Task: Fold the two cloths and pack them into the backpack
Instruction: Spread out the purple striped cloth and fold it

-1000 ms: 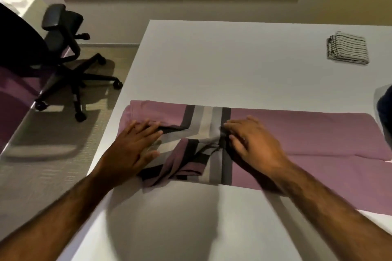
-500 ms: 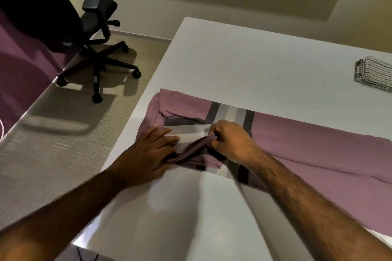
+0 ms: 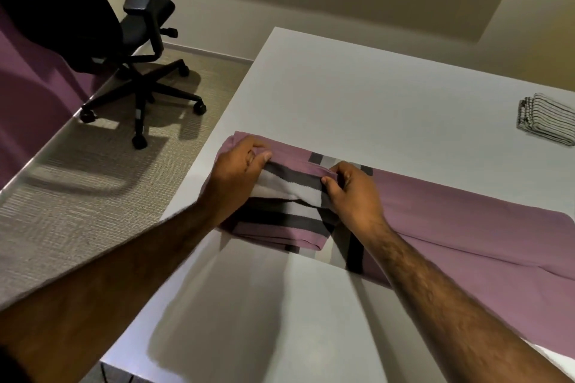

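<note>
Table (image 3: 357, 96): white top, viewed from the near side; its left edge borders the carpeted floor.
Purple cloth (image 3: 466, 236): long mauve fabric with grey, white and dark stripes, lying flat across the near part of the table and running off to the right. Its left end is doubled over onto itself, forming a thicker pad.
Left hand (image 3: 236, 171): closed, fingers and thumb pinching the far edge of the doubled end at its left corner.
Right hand (image 3: 351, 193): closed, fingertips pinching the same far edge at the striped band, near the left hand.
Striped cloth (image 3: 547, 121): white with thin dark lines, apparently already folded into a small stack; lies at the far right of the table, well apart from the purple cloth.
Office chair (image 3: 137, 40): black, on castors, standing on the floor left of the table.
</note>
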Tool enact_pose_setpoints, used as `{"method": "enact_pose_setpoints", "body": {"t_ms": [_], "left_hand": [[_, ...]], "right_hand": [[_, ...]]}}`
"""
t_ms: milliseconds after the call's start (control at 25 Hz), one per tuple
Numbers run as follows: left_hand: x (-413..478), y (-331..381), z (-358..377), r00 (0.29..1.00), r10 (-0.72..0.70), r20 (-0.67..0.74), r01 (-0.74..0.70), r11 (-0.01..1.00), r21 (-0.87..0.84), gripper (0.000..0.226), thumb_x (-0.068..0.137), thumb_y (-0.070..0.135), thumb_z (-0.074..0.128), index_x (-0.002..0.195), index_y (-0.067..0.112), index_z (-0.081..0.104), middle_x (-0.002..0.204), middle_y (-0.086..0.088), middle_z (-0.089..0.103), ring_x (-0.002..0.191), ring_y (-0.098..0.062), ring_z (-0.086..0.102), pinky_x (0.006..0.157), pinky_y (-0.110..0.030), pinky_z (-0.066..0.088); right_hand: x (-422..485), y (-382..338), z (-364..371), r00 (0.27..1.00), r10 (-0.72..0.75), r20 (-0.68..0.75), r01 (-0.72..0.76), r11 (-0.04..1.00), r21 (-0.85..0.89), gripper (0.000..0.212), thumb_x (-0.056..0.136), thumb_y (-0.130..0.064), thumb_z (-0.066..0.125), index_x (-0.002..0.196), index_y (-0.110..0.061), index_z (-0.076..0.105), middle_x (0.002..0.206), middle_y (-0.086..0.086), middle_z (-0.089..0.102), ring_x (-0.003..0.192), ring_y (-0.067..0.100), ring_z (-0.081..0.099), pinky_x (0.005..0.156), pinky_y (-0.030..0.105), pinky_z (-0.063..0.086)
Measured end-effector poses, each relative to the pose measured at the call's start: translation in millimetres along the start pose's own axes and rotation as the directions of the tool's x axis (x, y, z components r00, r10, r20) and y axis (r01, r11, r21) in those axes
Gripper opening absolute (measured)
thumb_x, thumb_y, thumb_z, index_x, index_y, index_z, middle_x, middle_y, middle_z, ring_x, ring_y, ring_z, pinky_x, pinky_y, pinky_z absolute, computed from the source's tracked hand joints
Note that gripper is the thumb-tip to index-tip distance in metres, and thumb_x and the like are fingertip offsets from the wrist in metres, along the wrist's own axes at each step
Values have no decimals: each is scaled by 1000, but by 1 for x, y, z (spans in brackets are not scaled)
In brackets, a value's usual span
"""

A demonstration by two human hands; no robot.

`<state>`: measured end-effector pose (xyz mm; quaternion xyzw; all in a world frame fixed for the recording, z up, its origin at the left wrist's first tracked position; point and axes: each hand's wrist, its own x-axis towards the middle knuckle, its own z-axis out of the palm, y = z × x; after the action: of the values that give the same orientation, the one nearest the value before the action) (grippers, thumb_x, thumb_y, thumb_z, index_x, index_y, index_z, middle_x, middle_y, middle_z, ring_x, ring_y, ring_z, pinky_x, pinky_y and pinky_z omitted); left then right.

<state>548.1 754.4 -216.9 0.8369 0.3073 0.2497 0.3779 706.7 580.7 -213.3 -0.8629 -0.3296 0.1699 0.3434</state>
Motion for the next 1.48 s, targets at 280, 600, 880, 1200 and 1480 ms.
{"method": "enact_pose_setpoints", "body": {"t_ms": [280, 600, 880, 1200, 1480], "left_hand": [[4, -5, 40, 979, 188, 81, -196, 751, 631, 41, 109, 25, 38, 147, 15, 49, 140, -12, 59, 125, -27, 58, 106, -44, 48], [-18, -37, 47, 926, -54, 374, -208, 753, 624, 76, 98, 70, 5, 163, 30, 13, 171, 0, 5, 157, -29, 5, 124, -52, 6], [-16, -38, 45, 926, -31, 376, -236, 730, 641, 78, 99, 69, 4, 162, 26, 17, 170, -5, 13, 156, -32, 14, 123, -54, 13], [-18, -37, 44, 934, -17, 357, -220, 761, 611, 78, 97, 68, 8, 162, 26, 19, 170, -5, 13, 155, -34, 15, 122, -56, 13], [-7, -79, 58, 940, -16, 340, -212, 753, 623, 72, 98, 65, 18, 162, 30, 21, 171, -1, 10, 156, -32, 12, 126, -54, 3]], "right_hand": [[-2, -10, 20, 956, -217, -198, 103, 878, -468, 46, 104, -34, 48, 145, -14, 47, 140, 10, 56, 129, 28, 51, 111, 48, 36], [-21, 41, 41, 973, -98, 208, 199, 811, -550, 79, 98, -70, -6, 161, -23, -7, 169, -2, -13, 154, 20, -18, 124, 53, -7], [-38, 104, -18, 995, 22, 93, 43, 769, -638, 77, 98, -68, -8, 161, -22, -9, 167, -3, -17, 154, 18, -17, 125, 52, -7], [-70, 199, -123, 993, 113, 26, -66, 742, -667, 76, 100, -67, -2, 162, -23, -6, 167, -7, -17, 154, 14, -17, 125, 50, -5], [-92, 276, -200, 981, 187, -59, -180, 740, -648, 78, 99, -68, 1, 162, -23, -1, 169, -7, -10, 155, 12, -12, 125, 50, -4]]}}
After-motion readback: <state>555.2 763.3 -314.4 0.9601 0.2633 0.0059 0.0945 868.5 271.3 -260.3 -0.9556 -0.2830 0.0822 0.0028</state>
